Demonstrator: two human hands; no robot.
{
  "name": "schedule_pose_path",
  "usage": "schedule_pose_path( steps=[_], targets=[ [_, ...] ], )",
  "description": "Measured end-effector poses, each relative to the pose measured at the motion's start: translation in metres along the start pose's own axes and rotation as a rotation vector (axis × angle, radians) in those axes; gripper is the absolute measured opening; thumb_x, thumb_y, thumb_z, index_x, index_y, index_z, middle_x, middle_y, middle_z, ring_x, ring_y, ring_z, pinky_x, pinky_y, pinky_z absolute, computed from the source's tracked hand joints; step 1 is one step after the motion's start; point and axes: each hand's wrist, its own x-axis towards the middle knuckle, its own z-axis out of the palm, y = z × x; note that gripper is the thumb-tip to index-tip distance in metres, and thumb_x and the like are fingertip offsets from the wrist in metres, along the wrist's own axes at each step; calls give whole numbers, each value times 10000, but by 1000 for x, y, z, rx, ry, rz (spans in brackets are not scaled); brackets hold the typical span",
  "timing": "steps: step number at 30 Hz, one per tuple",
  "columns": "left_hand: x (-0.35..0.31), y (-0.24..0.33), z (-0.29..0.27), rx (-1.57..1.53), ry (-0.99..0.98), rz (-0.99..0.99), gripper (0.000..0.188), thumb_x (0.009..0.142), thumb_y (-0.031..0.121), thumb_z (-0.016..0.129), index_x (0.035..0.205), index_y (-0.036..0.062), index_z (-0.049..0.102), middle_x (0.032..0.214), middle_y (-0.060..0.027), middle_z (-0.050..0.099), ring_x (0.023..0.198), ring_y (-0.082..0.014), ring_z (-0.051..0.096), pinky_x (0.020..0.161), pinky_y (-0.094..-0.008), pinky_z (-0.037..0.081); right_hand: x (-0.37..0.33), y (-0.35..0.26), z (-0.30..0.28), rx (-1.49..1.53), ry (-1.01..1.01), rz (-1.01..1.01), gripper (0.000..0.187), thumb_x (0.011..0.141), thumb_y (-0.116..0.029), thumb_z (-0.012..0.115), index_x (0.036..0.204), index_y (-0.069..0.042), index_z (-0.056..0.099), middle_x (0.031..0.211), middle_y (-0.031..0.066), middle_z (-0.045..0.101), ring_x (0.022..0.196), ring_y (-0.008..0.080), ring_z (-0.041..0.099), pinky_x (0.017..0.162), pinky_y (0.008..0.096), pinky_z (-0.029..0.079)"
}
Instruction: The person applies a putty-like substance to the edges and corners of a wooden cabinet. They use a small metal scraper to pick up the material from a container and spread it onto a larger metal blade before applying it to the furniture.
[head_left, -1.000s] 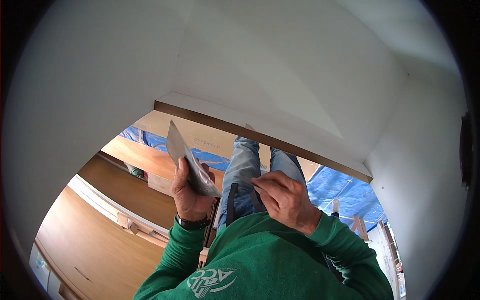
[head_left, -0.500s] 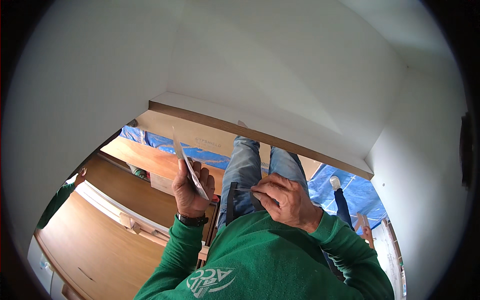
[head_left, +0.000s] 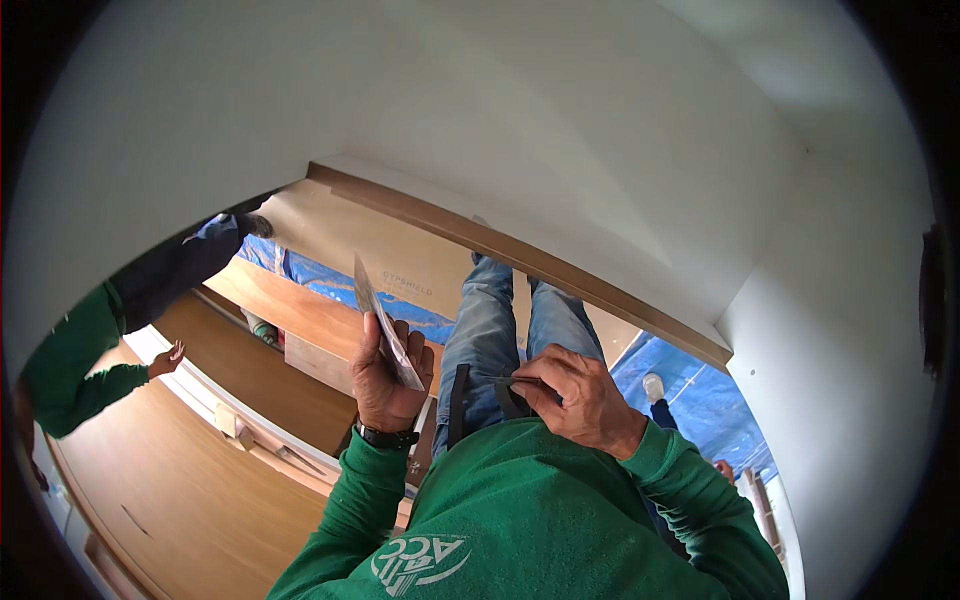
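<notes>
By the left hand (head_left: 392, 392), the packet (head_left: 383, 318) is gripped between thumb and fingers, its long axis slanting up-left; to its right, well apart, a thin strip (head_left: 500, 379), pointing left, is pinched in the right hand's fingertips (head_left: 523, 385)

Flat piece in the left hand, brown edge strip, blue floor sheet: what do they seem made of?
Flat piece in the left hand: perhaps plastic film or packet, glossy, from its pale shine; thin metal possible.
Brown edge strip: likely wood or wood-look banding, matt, from its brown tone.
Blue floor sheet: probably plastic tarpaulin, slightly glossy, from its creases.
</notes>
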Motion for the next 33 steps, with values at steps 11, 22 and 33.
schedule_pose_path(
  steps=[11,22,33],
  targets=[
    [-57,-36,-47,-241,179,125,328,1078,363,538,956,83,659,701,-29,540,617,-185,503,542,-336,378,-8,1,-1,-93,-139,-104,165,895,-56,744,1018,-25,638,886,130,679,776,330,696,676,421,561],
    [-90,-30,-76,-262,281,117,306,1068,384,552,931,140,677,705,-30,598,607,-200,507,524,-354,379,-12,-19,34,-161,-160,-56,147,897,-64,741,1008,-9,661,881,131,691,799,317,701,690,407,551],
    [-115,38,-170,-287,298,159,249,1029,376,626,969,151,716,777,-19,690,642,-182,598,554,-329,462,-40,-52,143,-151,-55,-57,147,894,-71,754,1010,-16,682,908,119,697,805,281,704,707,380,554]
  ],
)
